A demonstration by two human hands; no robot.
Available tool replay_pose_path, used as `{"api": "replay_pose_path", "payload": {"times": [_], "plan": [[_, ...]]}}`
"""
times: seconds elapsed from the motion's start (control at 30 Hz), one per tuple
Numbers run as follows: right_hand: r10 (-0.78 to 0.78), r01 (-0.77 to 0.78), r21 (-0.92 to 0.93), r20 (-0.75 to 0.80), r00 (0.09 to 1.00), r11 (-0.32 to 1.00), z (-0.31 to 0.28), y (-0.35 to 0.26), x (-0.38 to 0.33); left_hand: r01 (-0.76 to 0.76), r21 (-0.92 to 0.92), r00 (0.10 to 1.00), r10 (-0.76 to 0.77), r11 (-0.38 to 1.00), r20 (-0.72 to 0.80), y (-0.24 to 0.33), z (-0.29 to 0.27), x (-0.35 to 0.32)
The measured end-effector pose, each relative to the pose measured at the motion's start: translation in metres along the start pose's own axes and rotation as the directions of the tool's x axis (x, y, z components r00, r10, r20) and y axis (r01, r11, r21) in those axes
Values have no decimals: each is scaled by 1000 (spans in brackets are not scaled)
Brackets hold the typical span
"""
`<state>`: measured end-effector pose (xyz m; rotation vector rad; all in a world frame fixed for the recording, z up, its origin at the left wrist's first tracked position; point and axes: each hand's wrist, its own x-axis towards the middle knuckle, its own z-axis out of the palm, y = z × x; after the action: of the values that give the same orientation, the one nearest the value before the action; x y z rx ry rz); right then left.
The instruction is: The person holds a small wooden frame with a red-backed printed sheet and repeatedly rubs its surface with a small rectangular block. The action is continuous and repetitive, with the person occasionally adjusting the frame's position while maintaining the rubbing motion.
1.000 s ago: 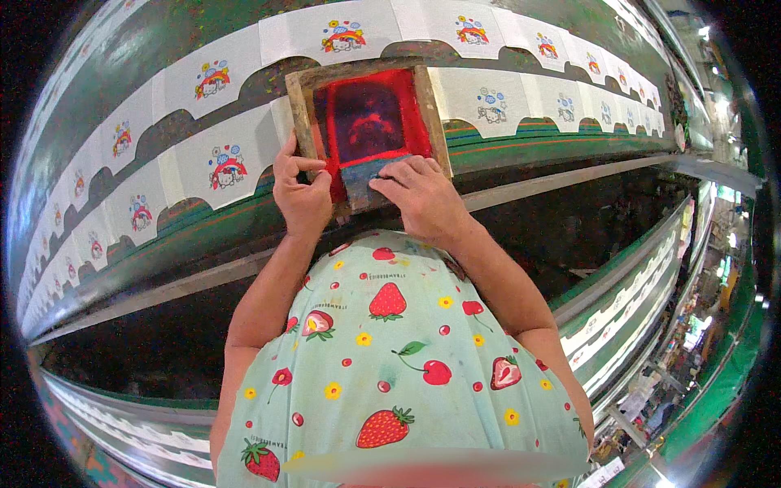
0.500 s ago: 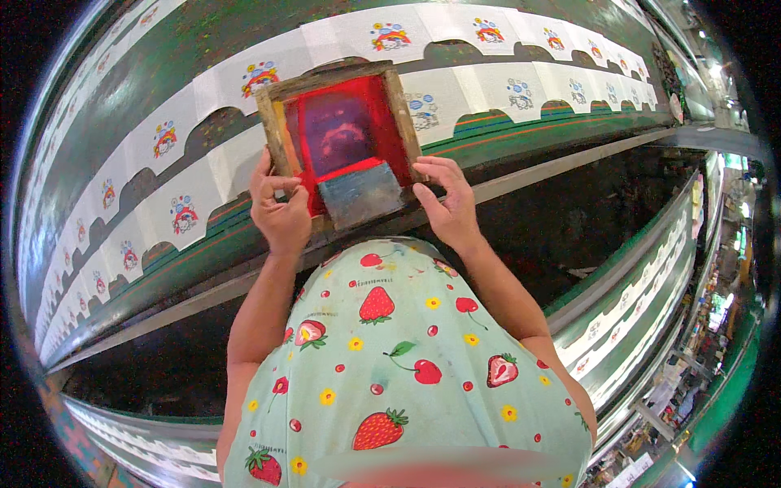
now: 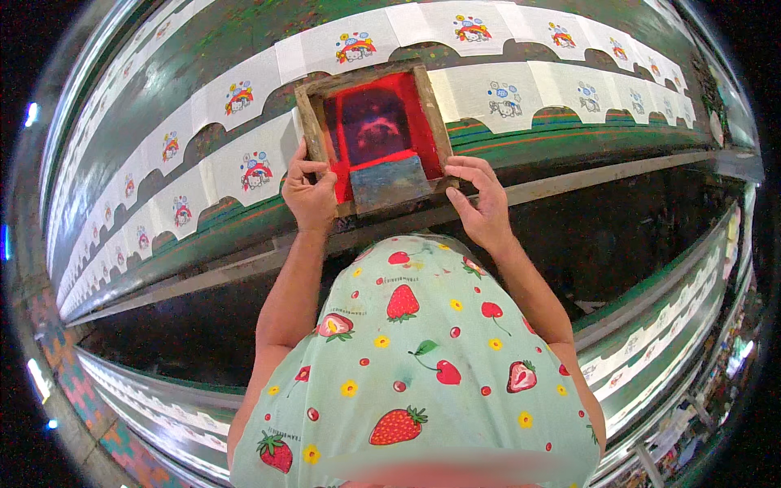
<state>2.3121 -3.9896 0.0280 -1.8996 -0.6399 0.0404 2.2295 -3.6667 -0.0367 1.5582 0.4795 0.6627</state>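
A wooden printing screen frame (image 3: 444,122) with red ink around a dark mesh window (image 3: 373,122) is tilted slightly over the near row of white sheets. A grey-blue squeegee (image 3: 389,182) leans inside it at the near end, its edge red with ink. At the near left corner my left hand (image 3: 312,195) is closed on the frame, thumb against the fingers. My right hand (image 3: 484,203) grips the near right corner between thumb and fingers. What lies directly under the frame is hidden.
Two rows of white cut sheets with small colourful prints (image 3: 255,171) run along a long green table (image 3: 521,145). Right of the frame, near-row prints (image 3: 504,99) show blue and grey without red. A rail (image 3: 569,182) borders the table. Another sheet-covered table (image 3: 667,325) stands behind me.
The frame, squeegee and both hands now sit farther right in the picture. The surrounding sheets appear shifted too, as the view has moved. Both hands keep their hold.
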Motion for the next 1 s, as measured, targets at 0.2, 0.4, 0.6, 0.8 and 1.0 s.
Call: {"api": "replay_pose_path", "payload": {"times": [0.2,0.4,0.6,0.8,1.0], "plan": [[-158,156,-86,-23,987,984,-3,3,5,11,-24,1000,-11,1000,7,-4,-4,1],[-424,458,-173,199,883,872,10,-15,18,62,-20,998,-62,998,-7,-10,-4,-1],[-414,559,-290,433,801,777,20,-28,34,49,-2,999,-49,999,-10,-13,-3,-2],[-389,588,-344,498,775,732,35,-38,52,69,37,998,-68,997,-15,-1,3,-3],[-250,600,-438,627,737,670,35,-58,67,13,94,1000,-13,995,-6,4,6,-3]]}}
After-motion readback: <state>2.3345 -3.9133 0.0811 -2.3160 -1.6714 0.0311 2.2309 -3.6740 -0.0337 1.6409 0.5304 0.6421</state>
